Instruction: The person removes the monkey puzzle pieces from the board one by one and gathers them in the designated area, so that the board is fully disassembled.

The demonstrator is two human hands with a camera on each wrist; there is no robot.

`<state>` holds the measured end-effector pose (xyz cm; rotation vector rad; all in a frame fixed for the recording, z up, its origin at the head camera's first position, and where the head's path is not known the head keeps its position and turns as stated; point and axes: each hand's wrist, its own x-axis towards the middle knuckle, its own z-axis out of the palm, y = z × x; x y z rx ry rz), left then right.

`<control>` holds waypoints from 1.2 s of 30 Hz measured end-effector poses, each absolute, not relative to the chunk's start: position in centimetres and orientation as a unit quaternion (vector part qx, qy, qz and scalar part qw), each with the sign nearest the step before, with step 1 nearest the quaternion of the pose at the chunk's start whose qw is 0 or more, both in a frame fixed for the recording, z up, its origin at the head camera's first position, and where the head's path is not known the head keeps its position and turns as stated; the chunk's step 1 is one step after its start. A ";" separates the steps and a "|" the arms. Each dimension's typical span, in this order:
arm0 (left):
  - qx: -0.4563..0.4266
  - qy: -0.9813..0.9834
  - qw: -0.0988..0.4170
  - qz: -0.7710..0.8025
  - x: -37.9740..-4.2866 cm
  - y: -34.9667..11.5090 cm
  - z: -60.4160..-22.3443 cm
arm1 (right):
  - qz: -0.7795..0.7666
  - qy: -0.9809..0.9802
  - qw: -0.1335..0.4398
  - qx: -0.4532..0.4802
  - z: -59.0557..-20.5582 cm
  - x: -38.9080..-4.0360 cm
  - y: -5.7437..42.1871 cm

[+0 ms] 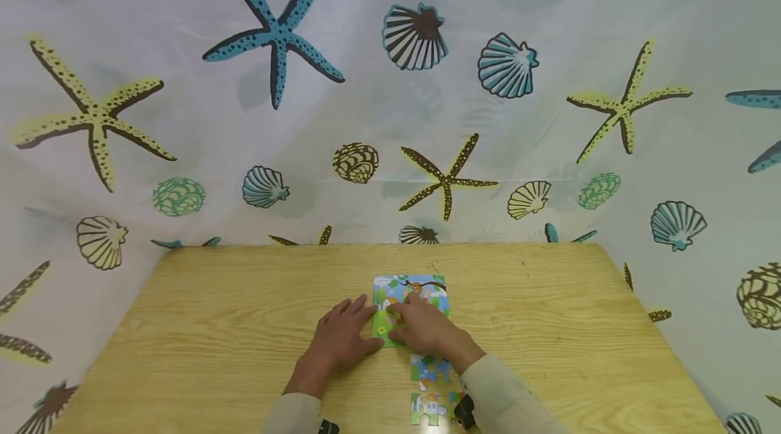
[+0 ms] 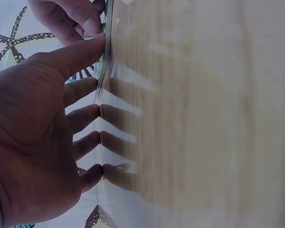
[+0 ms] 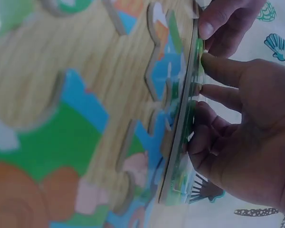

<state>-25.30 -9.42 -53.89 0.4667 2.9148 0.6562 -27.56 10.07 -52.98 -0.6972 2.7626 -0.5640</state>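
A square animal picture puzzle in green and blue lies on the wooden table. My left hand is at its left side. The fingers are spread, their tips touching the tabletop in the left wrist view, while the thumb rests on the puzzle's edge. Over the puzzle's middle, my right hand touches the picture with thumb and index finger. Its other fingers are curled in the right wrist view. Any piece under those fingertips is hidden. Loose jigsaw pieces lie nearer me, partly behind the right forearm.
The wooden table extends to both sides of the puzzle. A white cloth printed with starfish and shells hangs behind it and along both sides. Several more loose pieces lie flat near the right wrist.
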 end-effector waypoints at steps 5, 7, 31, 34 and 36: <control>0.151 0.963 0.059 0.215 -25.3 -9.4 -54.0 | -0.247 0.937 0.140 -0.204 -53.2 -27.9 10.0; 0.149 0.963 0.061 0.217 -25.3 -9.4 -54.2 | -0.250 0.936 0.146 -0.198 -53.2 -28.1 9.8; 0.148 0.960 0.082 0.222 -25.3 -9.5 -54.6 | -0.253 0.941 0.137 -0.177 -53.2 -28.3 8.6; 0.148 0.961 0.078 0.221 -25.5 -9.6 -54.7 | -0.253 0.941 0.135 -0.178 -52.9 -28.1 8.8; 0.147 0.961 0.077 0.222 -25.6 -9.6 -54.8 | -0.281 0.932 0.135 -0.183 -52.7 -28.0 9.1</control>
